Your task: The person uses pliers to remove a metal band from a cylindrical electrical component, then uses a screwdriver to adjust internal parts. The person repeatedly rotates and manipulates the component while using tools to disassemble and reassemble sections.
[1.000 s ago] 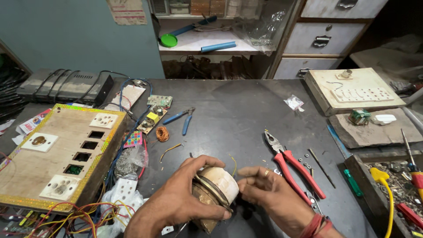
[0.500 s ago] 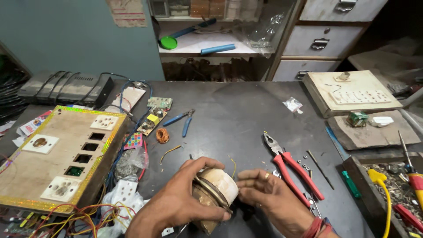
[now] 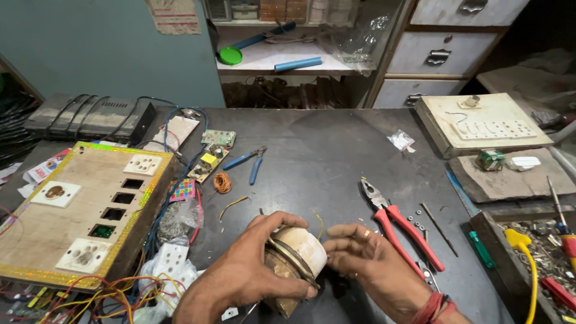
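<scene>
My left hand [image 3: 252, 273] is wrapped around a round cream and brass part [image 3: 295, 259] with a metal band, held just above the dark table [image 3: 324, 156] near its front edge. My right hand [image 3: 366, 261] pinches at the right side of that part, with fingertips closed near a thin yellow wire [image 3: 320, 223] that sticks up from it. What the right fingers hold is too small to tell. Red-handled pliers [image 3: 402, 225] lie just right of my right hand.
A wooden switchboard [image 3: 72, 216] with sockets lies at left over tangled wires [image 3: 108, 297]. Blue-handled pliers [image 3: 252, 162], a small copper coil [image 3: 222, 182] and circuit boards [image 3: 213, 150] sit mid-table. At right are a green screwdriver [image 3: 482, 249], a parts tray [image 3: 540, 258] and a cream board [image 3: 480, 123].
The hands and the round part have hardly moved; my right fingers have shifted slightly against the part's side.
</scene>
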